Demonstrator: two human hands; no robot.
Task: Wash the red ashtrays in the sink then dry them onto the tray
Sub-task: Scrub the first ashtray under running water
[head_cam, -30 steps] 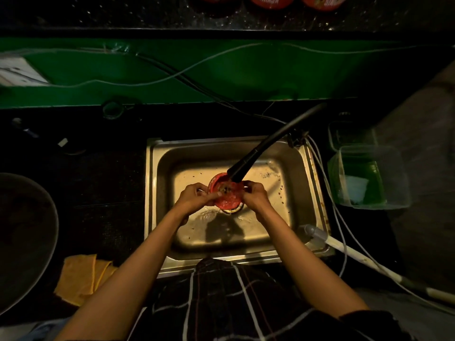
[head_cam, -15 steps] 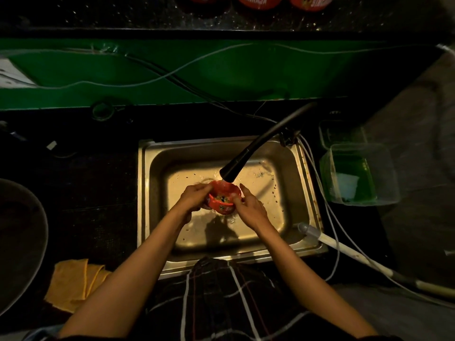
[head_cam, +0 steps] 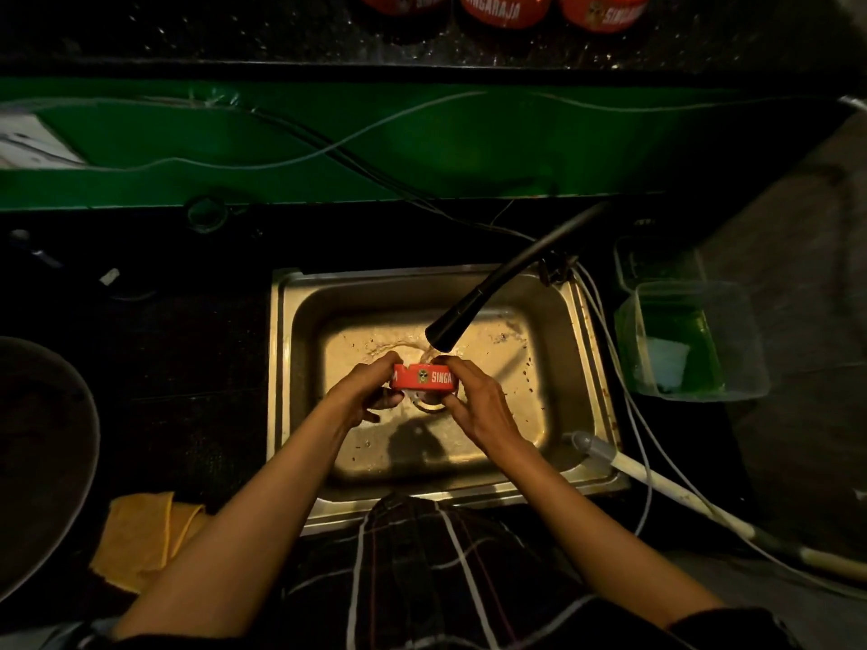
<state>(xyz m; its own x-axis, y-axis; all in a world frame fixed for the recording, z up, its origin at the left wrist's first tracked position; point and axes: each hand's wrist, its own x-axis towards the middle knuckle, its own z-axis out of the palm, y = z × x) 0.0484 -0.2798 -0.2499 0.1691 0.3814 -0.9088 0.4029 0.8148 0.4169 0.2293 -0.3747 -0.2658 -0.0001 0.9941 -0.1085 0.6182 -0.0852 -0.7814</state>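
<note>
Red ashtray (head_cam: 423, 377), black faucet (head_cam: 474, 312), yellow cloth (head_cam: 140, 537), green wall panel (head_cam: 422, 147)

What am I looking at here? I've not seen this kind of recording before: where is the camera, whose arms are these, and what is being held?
There is no machine here: a person wears one wide-angle camera on the head, looking down at their own two bare arms. The left hand and right hand both grip a red ashtray, side wall facing the camera, just below the black faucet, over a steel sink set in a dark counter. Water appears to splash behind the ashtray. More red ashtrays stand on the ledge at the top. A yellow cloth lies at lower left, beside a dark round tray. A clear tub with green liquid stands right of the sink.
</note>
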